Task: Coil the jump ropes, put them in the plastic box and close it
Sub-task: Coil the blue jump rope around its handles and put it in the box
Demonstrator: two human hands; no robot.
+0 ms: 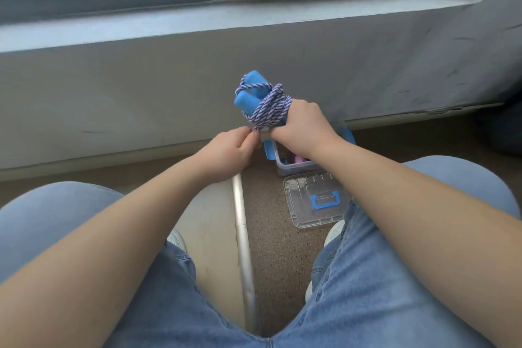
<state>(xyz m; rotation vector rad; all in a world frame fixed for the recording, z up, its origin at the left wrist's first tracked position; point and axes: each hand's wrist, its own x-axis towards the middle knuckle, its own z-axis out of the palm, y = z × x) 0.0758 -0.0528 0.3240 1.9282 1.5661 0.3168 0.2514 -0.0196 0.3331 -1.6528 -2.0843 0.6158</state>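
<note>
A jump rope point(267, 106) with two blue foam handles and a purple-and-white twisted cord is held up in front of the wall. The cord is wound around the handles. My right hand point(303, 126) is shut around the bundle's lower part. My left hand point(230, 154) pinches the cord's loose end just below the bundle. Beneath my right wrist stands the clear plastic box point(285, 165) with blue latches on the floor, open, with something pink inside, mostly hidden. Its clear lid point(302, 206) with a blue handle lies flat on the floor nearer to me.
I sit with my knees point(56, 215) in blue jeans apart, white shoes point(333, 232) on the brown speckled floor. A pale board with a metal edge strip point(243, 234) runs between my legs. A grey wall and window sill point(254, 17) stand ahead.
</note>
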